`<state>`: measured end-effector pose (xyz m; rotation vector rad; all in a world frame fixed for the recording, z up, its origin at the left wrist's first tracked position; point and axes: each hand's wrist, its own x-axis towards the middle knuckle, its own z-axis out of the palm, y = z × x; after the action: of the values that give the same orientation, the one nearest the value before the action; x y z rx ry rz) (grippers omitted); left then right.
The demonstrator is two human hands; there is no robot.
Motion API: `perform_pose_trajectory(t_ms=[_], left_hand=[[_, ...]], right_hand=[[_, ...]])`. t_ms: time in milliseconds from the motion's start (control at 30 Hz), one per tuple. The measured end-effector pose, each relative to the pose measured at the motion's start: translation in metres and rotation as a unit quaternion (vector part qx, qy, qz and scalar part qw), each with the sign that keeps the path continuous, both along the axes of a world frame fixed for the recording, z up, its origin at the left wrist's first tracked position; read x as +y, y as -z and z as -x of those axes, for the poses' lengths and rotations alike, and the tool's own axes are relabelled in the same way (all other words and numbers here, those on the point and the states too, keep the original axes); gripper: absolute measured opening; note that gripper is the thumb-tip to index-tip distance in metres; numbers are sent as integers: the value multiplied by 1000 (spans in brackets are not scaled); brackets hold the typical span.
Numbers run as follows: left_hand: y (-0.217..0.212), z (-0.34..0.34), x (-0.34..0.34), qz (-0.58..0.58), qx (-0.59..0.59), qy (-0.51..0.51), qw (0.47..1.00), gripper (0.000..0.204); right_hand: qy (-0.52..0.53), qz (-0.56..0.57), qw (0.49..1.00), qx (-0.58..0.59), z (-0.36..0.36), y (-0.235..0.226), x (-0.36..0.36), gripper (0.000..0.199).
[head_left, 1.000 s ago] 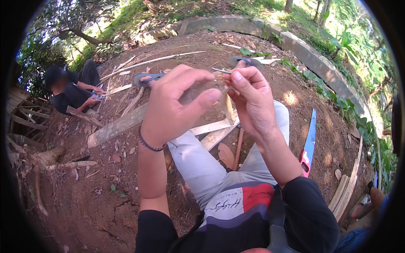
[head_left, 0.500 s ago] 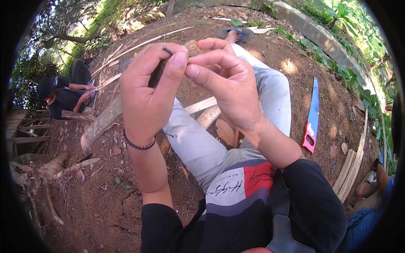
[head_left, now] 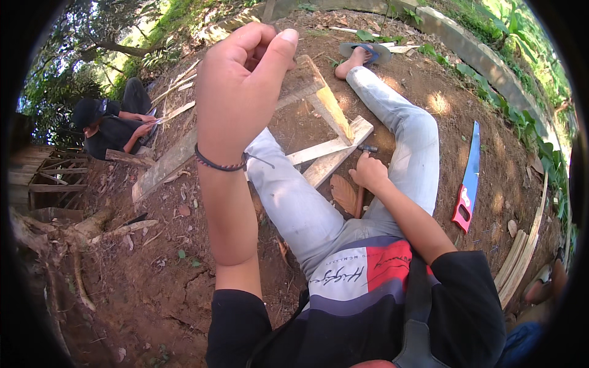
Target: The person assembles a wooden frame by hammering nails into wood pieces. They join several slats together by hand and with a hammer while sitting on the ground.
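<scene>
My left hand (head_left: 248, 73) is raised in front of me, its thumb and fingers pinched together over the wooden frame. Its fingers mostly hide the nail, which was plain to see in the earlier frame. Down between my knees, my right hand (head_left: 370, 172) is closed around a hammer; the dark hammer head (head_left: 368, 148) shows above the fist and the brown handle (head_left: 359, 202) below. The frame is made of rough boards, with a pale split-edged upright (head_left: 334, 110) meeting a flat board (head_left: 336, 153) on the ground between my legs.
A handsaw (head_left: 467, 178) with a red handle lies to the right of my leg. Long wooden strips (head_left: 515, 260) rest farther right. At the left another person (head_left: 116, 126) sits on the ground near planks. Tree roots (head_left: 80, 242) spread at the lower left.
My right hand has left my left hand and dropped to the hammer between my legs, taking hold of it. The left hand has risen slightly, still pinched.
</scene>
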<state>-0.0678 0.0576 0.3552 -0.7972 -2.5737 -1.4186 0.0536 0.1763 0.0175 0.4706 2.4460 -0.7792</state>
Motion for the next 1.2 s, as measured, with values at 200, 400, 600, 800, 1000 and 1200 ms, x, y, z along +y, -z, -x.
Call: perform_pose_trajectory(t_ms=[200,400,600,800,1000,1200], left_hand=[[7,6,-2,-49,-62,12,997,23],[-2,5,-5,-46,-129,6,991,22],[-3,1,-6,-31,-139,-20,990,23],[-5,-3,-8,-8,-135,-26,990,24],[1,2,-9,22,-69,-43,996,21],[15,10,-9,-30,33,-13,999,24]], right_hand=[[16,22,997,-66,17,26,6,58],[278,132,951,33,19,61,14,66],[447,446,775,19,18,51,33,22],[502,696,502,-104,-2,-8,51,11],[461,781,411,93,6,-136,72,24],[281,672,637,253,15,-210,96,49]])
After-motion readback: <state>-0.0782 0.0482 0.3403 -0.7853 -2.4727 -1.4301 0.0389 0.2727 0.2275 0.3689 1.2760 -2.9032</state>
